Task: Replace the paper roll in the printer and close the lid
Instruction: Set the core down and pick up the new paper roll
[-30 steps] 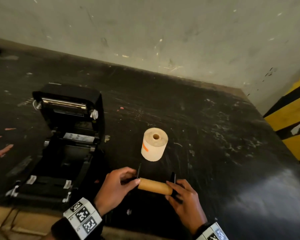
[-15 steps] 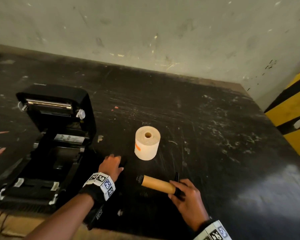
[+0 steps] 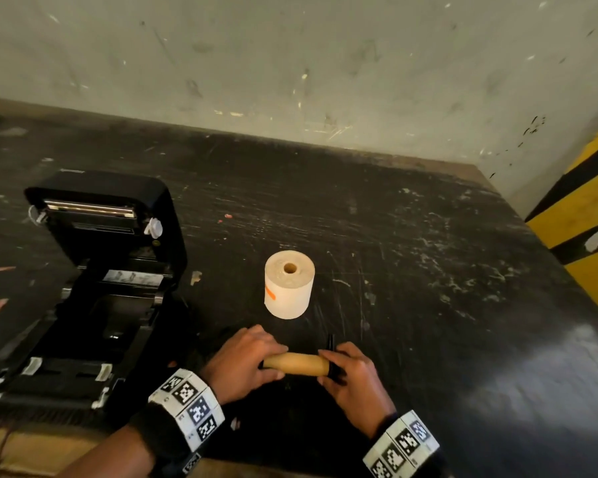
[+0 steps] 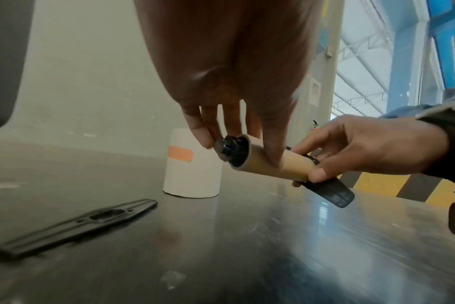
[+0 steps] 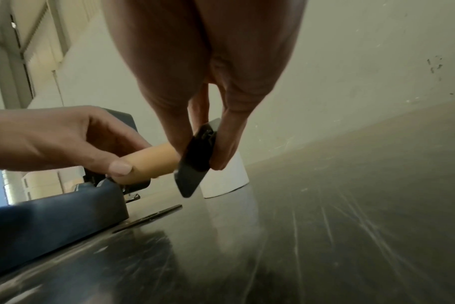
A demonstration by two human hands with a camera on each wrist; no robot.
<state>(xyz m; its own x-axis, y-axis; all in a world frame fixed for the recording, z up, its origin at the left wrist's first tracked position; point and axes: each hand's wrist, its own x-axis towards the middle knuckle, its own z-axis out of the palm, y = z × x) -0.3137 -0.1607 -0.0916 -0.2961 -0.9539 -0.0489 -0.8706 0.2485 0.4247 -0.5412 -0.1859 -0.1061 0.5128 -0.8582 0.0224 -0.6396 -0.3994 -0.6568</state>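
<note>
An empty brown cardboard core [image 3: 299, 363] [image 4: 273, 164] [image 5: 149, 162] sits on a black spindle, held just above the table between both hands. My left hand [image 3: 247, 360] [image 4: 237, 142] pinches the core's left end, where the spindle's black tip shows. My right hand [image 3: 349, 372] [image 5: 203, 148] pinches the black end plate [image 5: 195, 164] [image 4: 330, 192] at the core's right end. A full white paper roll [image 3: 289, 284] [image 4: 192, 164] with an orange sticker stands upright behind the hands. The black printer [image 3: 94, 288] stands at the left with its lid [image 3: 107, 212] raised.
A loose black end plate [image 4: 75, 224] lies flat on the dark scratched table [image 3: 428, 305] near the printer. A pale wall runs along the table's back. A yellow and black striped post [image 3: 587, 222] stands at the right.
My left hand, which had gone left to the table beside the printer, has come back and taken hold of the core's left end. The right hand has kept its hold.
</note>
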